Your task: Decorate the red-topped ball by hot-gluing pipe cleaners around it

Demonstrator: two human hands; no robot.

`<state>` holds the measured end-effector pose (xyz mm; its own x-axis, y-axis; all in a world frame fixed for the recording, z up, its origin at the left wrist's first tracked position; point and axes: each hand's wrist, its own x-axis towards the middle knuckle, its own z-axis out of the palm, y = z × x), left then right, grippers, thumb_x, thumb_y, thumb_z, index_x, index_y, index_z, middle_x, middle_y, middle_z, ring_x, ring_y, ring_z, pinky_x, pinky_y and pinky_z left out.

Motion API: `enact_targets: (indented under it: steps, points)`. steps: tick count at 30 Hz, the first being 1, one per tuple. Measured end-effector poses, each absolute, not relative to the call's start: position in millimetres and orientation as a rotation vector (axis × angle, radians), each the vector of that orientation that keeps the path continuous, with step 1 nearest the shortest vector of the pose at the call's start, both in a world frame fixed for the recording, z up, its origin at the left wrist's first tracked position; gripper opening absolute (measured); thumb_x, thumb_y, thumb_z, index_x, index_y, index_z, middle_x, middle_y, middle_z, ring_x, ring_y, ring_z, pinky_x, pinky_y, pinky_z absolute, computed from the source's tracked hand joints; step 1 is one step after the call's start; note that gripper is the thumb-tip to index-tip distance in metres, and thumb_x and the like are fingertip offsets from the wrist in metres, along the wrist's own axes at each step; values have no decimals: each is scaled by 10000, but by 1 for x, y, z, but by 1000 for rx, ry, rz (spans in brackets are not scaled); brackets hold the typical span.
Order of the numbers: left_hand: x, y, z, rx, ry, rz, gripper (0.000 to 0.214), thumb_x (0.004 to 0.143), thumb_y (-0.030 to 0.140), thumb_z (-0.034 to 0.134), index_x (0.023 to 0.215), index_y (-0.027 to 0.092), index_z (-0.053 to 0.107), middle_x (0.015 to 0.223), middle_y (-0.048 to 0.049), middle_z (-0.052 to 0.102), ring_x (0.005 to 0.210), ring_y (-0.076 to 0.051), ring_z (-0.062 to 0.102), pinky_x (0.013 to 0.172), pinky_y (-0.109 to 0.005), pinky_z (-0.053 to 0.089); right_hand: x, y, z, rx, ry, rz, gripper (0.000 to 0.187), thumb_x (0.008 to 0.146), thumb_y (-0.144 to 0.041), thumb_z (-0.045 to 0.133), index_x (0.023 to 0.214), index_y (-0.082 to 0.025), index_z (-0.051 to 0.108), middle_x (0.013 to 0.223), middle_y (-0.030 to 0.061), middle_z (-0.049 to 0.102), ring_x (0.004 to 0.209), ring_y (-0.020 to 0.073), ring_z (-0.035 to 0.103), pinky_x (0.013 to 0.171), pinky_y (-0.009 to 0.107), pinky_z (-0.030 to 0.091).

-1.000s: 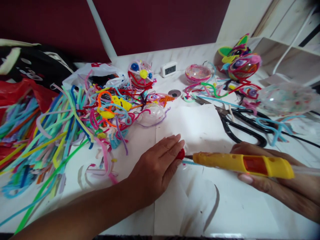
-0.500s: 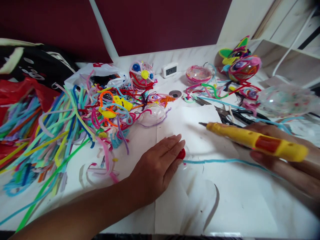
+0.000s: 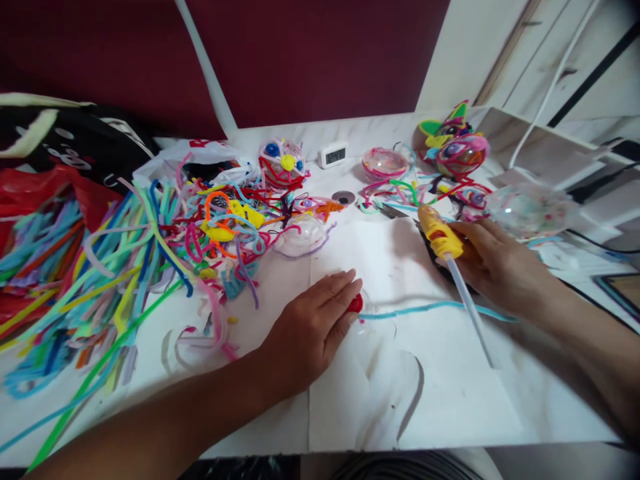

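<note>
On the white paper (image 3: 450, 387), my left hand (image 3: 313, 320) lies with its fingers together, closed on a small red round piece (image 3: 355, 304). Its fingers partly cover that piece, so I cannot make out its kind. A light blue pipe cleaner (image 3: 425, 307) runs rightward from beside it across the paper. My right hand (image 3: 493, 257) grips a yellow glue gun (image 3: 439, 233) from the right side. A whitish glue stick (image 3: 467, 307) juts out of the gun toward me. Beneath that hand, the scissors (image 3: 393, 211) are partly hidden.
At left lies a big heap of colourful pipe cleaners (image 3: 120, 260). Behind stand a decorated clear ball (image 3: 283, 163), a small digital clock (image 3: 333, 155), a pink-rimmed bowl (image 3: 385, 163) and a green-eared figure (image 3: 455, 143). A clear plastic dome (image 3: 530, 207) sits at right.
My right hand has moved left and away from me, and the glue gun has turned so its glue stick points toward me. My left hand stays on the red piece.
</note>
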<state>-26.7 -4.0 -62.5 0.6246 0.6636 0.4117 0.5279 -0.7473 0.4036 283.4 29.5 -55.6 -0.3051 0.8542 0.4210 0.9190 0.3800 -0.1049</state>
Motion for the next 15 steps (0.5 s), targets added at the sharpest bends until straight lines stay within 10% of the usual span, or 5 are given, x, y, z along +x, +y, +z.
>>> enact_targets:
  steps: [15]
  points:
    - [-27, -4, -63, 2612, 969, 822, 381, 961, 229, 416, 1324, 127, 465, 1385, -110, 507, 1307, -186, 461, 1101, -388, 424, 270, 67, -1, -1218, -2534, 282, 355, 872, -215, 487, 1219, -144, 466, 1144, 149, 569, 1003, 244, 572, 849, 360, 475]
